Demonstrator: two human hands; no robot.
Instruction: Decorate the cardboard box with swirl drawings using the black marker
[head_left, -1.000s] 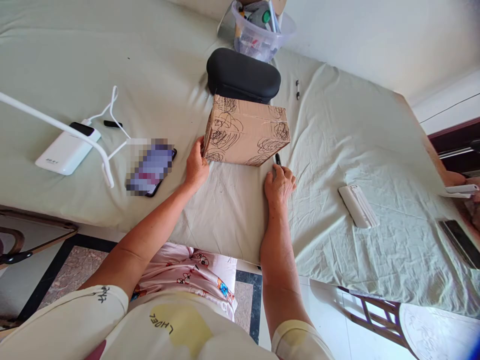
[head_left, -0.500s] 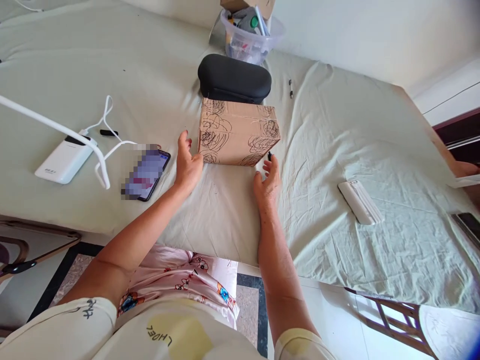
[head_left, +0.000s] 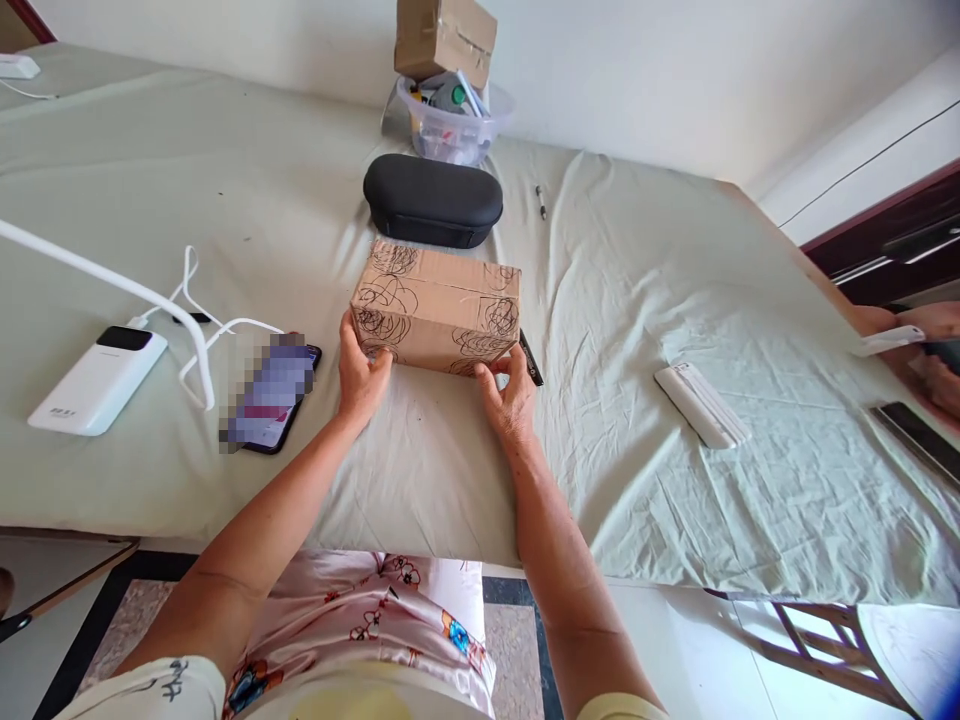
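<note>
A brown cardboard box [head_left: 435, 310] with black scribbled loops on its top and front lies on the cloth in front of me. My left hand [head_left: 364, 375] grips its left end, the thumb on the front face and the fingers round the side. At the other end my right hand [head_left: 510, 392] holds the front right corner, thumb on the front and the fingers partly hidden. A black pen [head_left: 532, 360] shows just beyond the right fingers; whether it touches them I cannot tell. Behind the box sits a black zip case [head_left: 433, 200].
A phone [head_left: 274, 395], a white power bank [head_left: 99, 380] with cable and a white curved bar [head_left: 112, 270] are at left. A plastic tub [head_left: 454, 135] stands at the back. On the right lie a slim white device [head_left: 703, 405] and another person's hand [head_left: 941, 345].
Both hands have closed onto the ends of the box, from beside it. The box shows turned slightly, and the camera view has shifted. More of the black pen is visible.
</note>
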